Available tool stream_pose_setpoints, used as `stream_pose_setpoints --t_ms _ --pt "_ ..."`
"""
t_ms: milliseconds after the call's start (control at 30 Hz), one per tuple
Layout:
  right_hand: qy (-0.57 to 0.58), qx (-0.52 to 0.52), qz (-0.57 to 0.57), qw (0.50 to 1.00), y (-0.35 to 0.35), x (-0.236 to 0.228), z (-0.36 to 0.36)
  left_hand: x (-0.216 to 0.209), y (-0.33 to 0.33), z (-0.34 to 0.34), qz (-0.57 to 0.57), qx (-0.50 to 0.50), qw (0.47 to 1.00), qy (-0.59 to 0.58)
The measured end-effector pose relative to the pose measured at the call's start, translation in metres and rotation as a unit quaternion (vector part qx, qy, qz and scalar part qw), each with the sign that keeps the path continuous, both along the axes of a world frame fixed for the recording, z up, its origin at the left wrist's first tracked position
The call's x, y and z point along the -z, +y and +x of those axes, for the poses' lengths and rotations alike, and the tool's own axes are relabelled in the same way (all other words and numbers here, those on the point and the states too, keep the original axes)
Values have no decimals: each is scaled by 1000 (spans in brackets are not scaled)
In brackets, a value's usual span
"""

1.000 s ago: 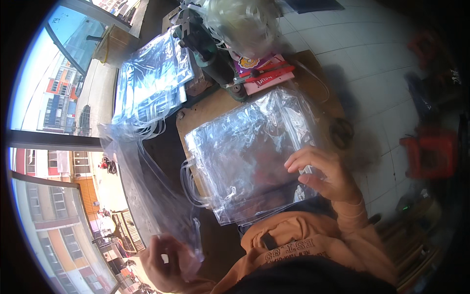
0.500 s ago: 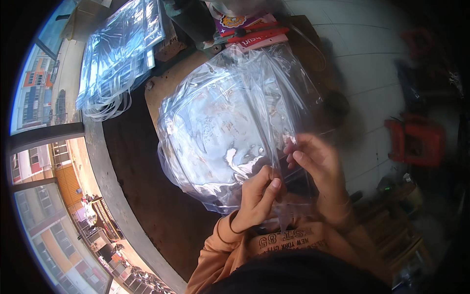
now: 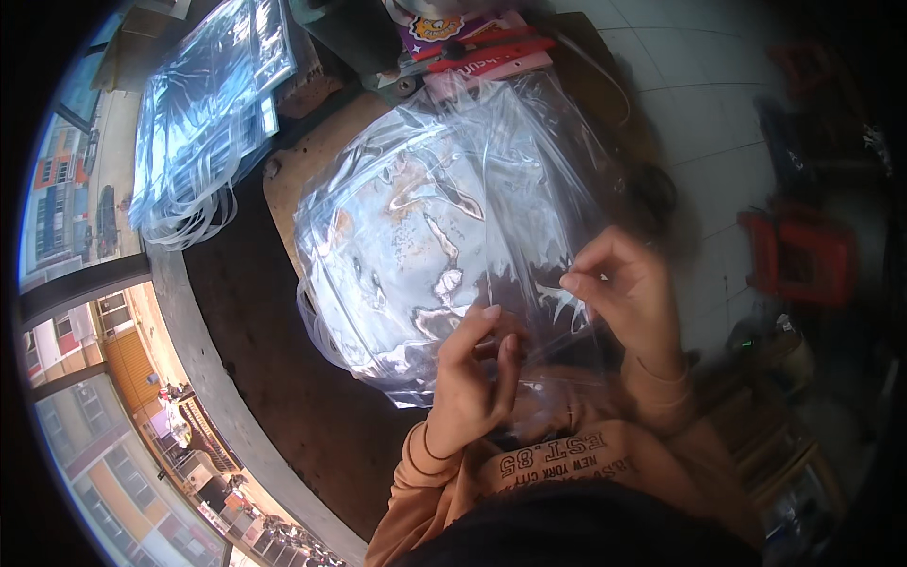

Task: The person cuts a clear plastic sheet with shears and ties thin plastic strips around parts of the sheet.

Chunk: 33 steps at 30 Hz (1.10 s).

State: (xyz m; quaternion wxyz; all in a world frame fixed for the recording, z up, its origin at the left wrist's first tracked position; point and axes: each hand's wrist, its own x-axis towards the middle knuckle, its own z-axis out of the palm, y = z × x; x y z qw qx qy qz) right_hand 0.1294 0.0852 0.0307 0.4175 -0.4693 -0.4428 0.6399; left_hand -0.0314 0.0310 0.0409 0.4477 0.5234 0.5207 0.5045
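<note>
A large clear plastic bag (image 3: 425,217), wrinkled and shiny, lies spread in front of me, with a pale strap loop at its left edge. My left hand (image 3: 472,378) is over its near edge, index finger and thumb apart and resting at the plastic. My right hand (image 3: 628,298) is at the bag's right side, thumb and index finger brought together in a pinch on the film there. What lies between those fingertips is thin and hard to make out.
A stack of clear bags with white handles (image 3: 203,123) lies at the far left. Red-handled scissors (image 3: 487,52) rest on colourful packaging (image 3: 491,71) at the far edge. A red plastic stool (image 3: 803,255) stands on the tiled floor to the right.
My left hand has loosened from a closed grip on the plastic and spread its fingers. My right hand has moved slightly up and right, its fingertips closing together. Reflections on the bag shifted.
</note>
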Motion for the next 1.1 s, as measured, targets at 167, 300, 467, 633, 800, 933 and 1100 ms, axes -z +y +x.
stream_pose_setpoints --t_ms 167,300,467,633,800,933,1100 --pt "50 -12 -45 998 -6 -11 -1 -6 13 -11 59 45 979 189" --pt "-46 -39 -27 998 -6 -15 -2 -1 11 -14 47 21 974 220" --pt "-236 -38 128 963 -1 -12 -5 1 14 -10 10 10 981 195" --pt "-204 4 213 955 19 13 23 0 16 -15 0 -11 985 171" --pt "-548 84 277 784 46 48 78 -2 18 -18 12 -38 990 134" --pt "-592 32 243 768 41 64 85 -4 22 -21 48 -33 987 147" --pt "-568 10 207 797 39 64 88 -6 22 -22 36 -37 987 151"
